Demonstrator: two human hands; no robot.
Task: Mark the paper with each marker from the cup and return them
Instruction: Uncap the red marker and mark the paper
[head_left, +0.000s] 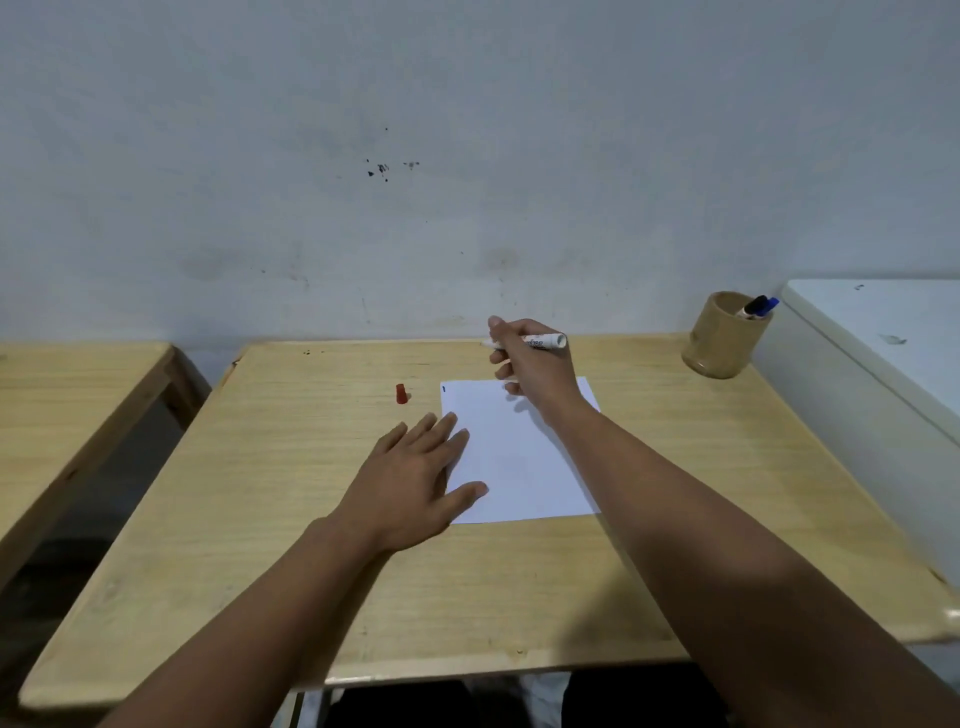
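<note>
A white sheet of paper (519, 457) lies on the wooden desk (291, 467), with a small blue mark (443, 388) in its far left corner. My left hand (415, 483) rests flat, fingers spread, on the paper's left edge. Above the paper's far edge, my right hand (530, 364) grips a white marker (543, 342) without its cap, held roughly level. A red cap (401, 393) lies on the desk left of the paper. The tan cup (722, 335) stands at the far right and holds a black-capped marker (753, 306) and a blue-capped marker (771, 303).
A white box-like appliance (883, 353) stands against the desk's right side, just beyond the cup. A second wooden table (67, 395) sits to the left across a gap. The pale wall (467, 156) runs directly behind the desk.
</note>
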